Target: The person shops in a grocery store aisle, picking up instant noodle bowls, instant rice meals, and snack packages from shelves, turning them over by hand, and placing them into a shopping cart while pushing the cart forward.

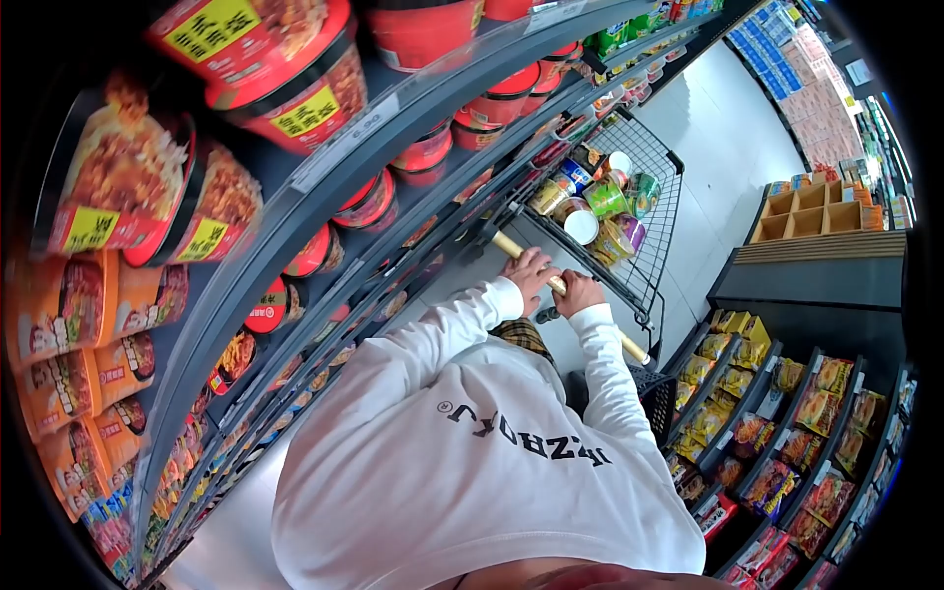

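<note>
My left hand (531, 274) rests over the cream-coloured bar of the shopping cart handle (507, 245), its fingers curled round it. Close beside it, my right hand (578, 293) grips the same bar, a little nearer its middle. Ahead of both hands is the black wire shopping cart (672, 216). Several instant-noodle cups lie in it, among them a green cup (607, 201), a teal cup (644, 192) and a white-lidded cup (580, 228). Some stand and others are tipped over. Neither hand touches the cups.
Close on the left rises a shelf (295, 211) with red meal tubs (295, 108) and orange packs (59, 305). To the right, a rack holds bagged noodles (826, 393), with a wooden divided box (811, 211) above. Pale floor (723, 118) runs ahead towards stacked cartons (806, 79).
</note>
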`<state>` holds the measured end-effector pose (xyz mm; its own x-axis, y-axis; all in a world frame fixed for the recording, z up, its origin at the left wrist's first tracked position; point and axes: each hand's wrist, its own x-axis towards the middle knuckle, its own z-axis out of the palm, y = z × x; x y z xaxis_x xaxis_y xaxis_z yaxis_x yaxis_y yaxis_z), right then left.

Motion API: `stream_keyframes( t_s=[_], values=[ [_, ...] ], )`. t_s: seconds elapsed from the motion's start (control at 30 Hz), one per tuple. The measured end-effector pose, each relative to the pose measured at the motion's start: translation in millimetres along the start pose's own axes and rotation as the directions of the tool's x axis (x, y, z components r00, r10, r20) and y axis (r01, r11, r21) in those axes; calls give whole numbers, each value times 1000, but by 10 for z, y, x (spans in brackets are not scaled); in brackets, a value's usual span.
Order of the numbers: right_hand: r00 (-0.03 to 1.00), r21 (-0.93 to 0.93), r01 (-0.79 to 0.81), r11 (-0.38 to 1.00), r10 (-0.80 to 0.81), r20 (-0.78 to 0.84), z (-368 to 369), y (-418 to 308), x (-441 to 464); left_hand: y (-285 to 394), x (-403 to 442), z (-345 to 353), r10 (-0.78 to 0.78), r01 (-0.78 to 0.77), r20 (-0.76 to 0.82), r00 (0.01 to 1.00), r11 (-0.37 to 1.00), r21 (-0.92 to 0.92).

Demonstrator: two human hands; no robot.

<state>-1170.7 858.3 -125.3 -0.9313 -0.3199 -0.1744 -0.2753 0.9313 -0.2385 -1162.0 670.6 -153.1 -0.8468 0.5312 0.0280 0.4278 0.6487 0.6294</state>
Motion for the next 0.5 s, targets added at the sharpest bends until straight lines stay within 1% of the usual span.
stream_keyframes(
  t_s=[0.03, 0.1, 0.23, 0.3, 0.33, 0.37, 0.43, 0.47, 0.5],
  values=[
    [1000, -3, -9, 1000, 9, 0, -13, 40, 32, 20, 33, 2, 0, 0, 5, 1000, 1000, -3],
    [1000, 0, -10, 1000, 10, -1, -32, 103, 103, 45, 105, -49, 3, -3, -39, 999, 1000, -1],
    [999, 9, 34, 999, -34, -37, -79, 249, 218, 78, 292, -61, -24, 24, -37, 999, 1000, 16],
    [997, 25, 61, 998, -60, -47, -80, 349, 235, 79, 373, -5, -11, 13, -110, 994, 1000, 17],
    [996, 37, 69, 997, -67, -52, -42, 414, 273, 114, 413, -8, -36, 39, -122, 992, 999, 23],
    [995, 49, 82, 995, -79, -58, -6, 474, 314, 143, 456, 15, -45, 48, -177, 983, 999, 17],
    [995, 81, 96, 992, -92, -43, -17, 555, 368, 228, 561, -52, -116, 117, -111, 987, 993, 6],
    [995, 95, 101, 990, -99, -32, -24, 592, 393, 183, 616, 48, -111, 114, -151, 982, 993, 15],
    [994, 110, 107, 988, -105, -22, -38, 628, 422, 189, 669, 103, -150, 149, -163, 975, 989, -20]
  ],
)
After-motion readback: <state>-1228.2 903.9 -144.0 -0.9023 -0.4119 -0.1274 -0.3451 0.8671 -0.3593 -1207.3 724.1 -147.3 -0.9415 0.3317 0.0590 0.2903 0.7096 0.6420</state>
